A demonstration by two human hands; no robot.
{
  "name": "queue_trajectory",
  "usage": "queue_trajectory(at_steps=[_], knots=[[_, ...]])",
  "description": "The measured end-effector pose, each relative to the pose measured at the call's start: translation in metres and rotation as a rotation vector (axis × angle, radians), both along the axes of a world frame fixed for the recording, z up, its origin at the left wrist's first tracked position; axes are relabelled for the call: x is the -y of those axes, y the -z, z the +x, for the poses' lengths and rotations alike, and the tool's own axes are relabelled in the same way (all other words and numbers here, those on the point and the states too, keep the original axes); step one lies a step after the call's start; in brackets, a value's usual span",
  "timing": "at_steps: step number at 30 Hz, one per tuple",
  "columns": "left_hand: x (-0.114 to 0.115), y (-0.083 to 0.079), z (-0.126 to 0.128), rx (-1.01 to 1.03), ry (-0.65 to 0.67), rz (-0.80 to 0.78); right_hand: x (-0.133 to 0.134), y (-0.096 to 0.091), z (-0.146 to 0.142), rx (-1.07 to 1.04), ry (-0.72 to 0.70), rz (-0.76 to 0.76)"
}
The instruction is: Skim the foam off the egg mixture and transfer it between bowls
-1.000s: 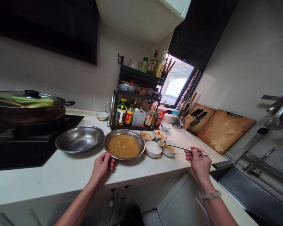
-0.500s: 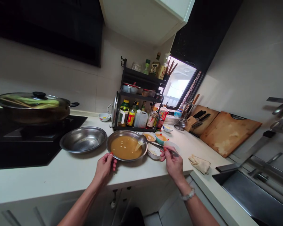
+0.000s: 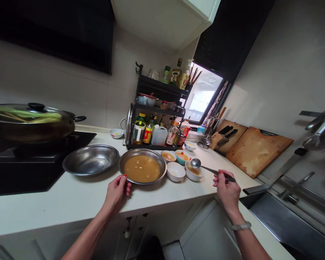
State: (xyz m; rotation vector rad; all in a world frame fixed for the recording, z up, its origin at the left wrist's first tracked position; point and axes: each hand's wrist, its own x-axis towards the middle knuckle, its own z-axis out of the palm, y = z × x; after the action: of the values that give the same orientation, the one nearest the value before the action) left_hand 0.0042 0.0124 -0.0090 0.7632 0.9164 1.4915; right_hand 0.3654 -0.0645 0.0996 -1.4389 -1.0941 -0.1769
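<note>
Ladling: brown liquid (image 3: 142, 171) being portioned out, I judged; the next move called for a steady wrist.
Ladle (image 3: 195, 163): grasped in the fingers of the right hand (image 3: 228, 191), over a part-filled white bowl (image 3: 194, 178) (its load, if any, escaped me).
Pan (image 3: 163, 164): near the front edge of the counter (image 3: 78, 202), rim pinched by the left hand (image 3: 116, 191).

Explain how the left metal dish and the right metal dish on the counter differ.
The left dish shows its bare bottom; the right dish holds brownish liquid. The left dish sits nearer the stove, untouched; the right dish has the left hand at its rim. Both are round metal.
</note>
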Motion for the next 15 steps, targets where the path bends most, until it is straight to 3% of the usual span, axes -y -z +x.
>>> queue_trajectory(at_steps=[6, 11, 15], knots=[[0.002, -0.003, 0.000, -0.007, -0.010, -0.009, 0.002, 0.008, 0.017, 0.086, 0.052, -0.162], [0.003, -0.005, 0.000, -0.005, -0.020, -0.011, -0.003, 0.016, 0.019, 0.094, 0.032, -0.186], [0.003, -0.006, 0.001, -0.002, -0.020, -0.014, -0.007, 0.021, 0.018, -0.027, -0.030, -0.175]])
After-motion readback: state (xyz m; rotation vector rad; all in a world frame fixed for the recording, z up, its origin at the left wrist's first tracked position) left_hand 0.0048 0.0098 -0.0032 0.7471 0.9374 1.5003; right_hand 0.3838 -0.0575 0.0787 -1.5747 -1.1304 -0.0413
